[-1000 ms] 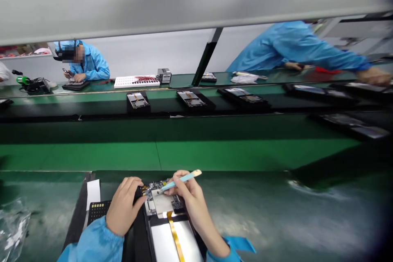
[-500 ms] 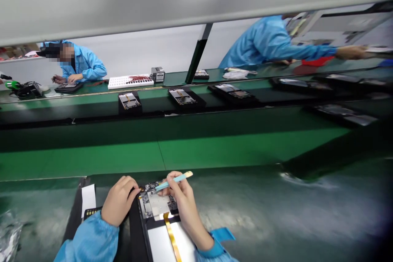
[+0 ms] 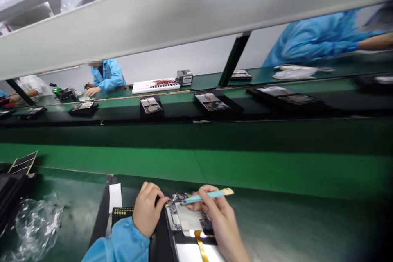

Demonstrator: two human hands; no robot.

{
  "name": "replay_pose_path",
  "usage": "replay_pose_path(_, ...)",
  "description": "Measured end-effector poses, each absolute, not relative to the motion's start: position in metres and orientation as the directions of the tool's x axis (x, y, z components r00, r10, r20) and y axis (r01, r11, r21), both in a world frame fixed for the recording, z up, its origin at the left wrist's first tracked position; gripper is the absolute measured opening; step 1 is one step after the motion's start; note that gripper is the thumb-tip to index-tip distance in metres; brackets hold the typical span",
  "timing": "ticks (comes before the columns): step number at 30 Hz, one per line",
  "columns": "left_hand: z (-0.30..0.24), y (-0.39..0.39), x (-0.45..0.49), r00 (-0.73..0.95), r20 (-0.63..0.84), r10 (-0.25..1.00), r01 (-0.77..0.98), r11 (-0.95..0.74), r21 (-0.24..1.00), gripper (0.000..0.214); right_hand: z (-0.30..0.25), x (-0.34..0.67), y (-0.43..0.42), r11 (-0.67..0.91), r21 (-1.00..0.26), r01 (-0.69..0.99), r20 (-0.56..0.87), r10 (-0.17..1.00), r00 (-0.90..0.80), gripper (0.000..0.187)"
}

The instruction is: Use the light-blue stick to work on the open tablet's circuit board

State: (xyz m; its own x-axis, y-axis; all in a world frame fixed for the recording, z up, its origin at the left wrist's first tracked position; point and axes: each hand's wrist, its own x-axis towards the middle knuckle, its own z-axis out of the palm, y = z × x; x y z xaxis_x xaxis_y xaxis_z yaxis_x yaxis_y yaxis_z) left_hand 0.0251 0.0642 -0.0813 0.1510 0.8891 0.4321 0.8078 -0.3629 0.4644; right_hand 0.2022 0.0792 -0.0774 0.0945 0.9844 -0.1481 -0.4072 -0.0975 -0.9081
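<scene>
An opened tablet [image 3: 187, 217], its circuit board bare at the far end and a gold ribbon cable [image 3: 201, 247] running over its silvery battery, lies before me on a black mat. My right hand [image 3: 221, 217] is closed around light blue tweezers [image 3: 211, 195], whose tips point left onto the board near its far edge. At the board's far left corner my left hand [image 3: 149, 208] pinches with thumb and forefinger; whatever lies between those fingertips is too small to make out.
Beside my left sleeve are a white strip [image 3: 115, 197] and a dark sheet with yellow pads [image 3: 123, 213]. Crumpled clear plastic [image 3: 38, 225] lies farther left. Beyond the green partition, several opened tablets [image 3: 211, 102] rest on a conveyor. Co-workers in blue [image 3: 112, 74] sit opposite.
The camera view has swung left, so the whole scene sits farther right. Both hands keep nearly the same pose at the board, tweezers still in the right. The co-worker at right has shifted an arm.
</scene>
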Motion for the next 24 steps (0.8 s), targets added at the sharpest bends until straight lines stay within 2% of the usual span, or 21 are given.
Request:
replay_pose_path(8,-0.077,0.061,0.033,0.308,0.458,0.834,0.865,-0.445,0.23,0.017,-0.075,0.204,0.079,-0.14,-0.907,-0.397,-0.186,0.979,0.079,0.043)
replay_pose_path(12,-0.077,0.062,0.036,0.348,0.477,0.807,0.856,-0.481,0.189,0.016,-0.078,0.205,0.08,-0.172,-0.913,-0.369,-0.226,0.968,0.11,0.05)
replay_pose_path(15,-0.067,0.057,0.036,0.272,0.507,0.818,0.866,-0.438,0.241,0.015,-0.082,0.205,0.082,-0.186,-0.916,-0.356,-0.242,0.963,0.12,0.052)
replay_pose_path(19,-0.043,0.038,0.007,0.078,0.567,0.82,0.902,-0.3,0.311,0.014,-0.086,0.208,0.082,-0.207,-0.909,-0.362,-0.262,0.959,0.11,0.051)
replay_pose_path(24,-0.018,-0.006,-0.091,-0.183,0.66,0.728,0.966,0.009,0.259,0.009,-0.084,0.208,0.082,-0.239,-0.902,-0.359,-0.295,0.949,0.11,0.05)
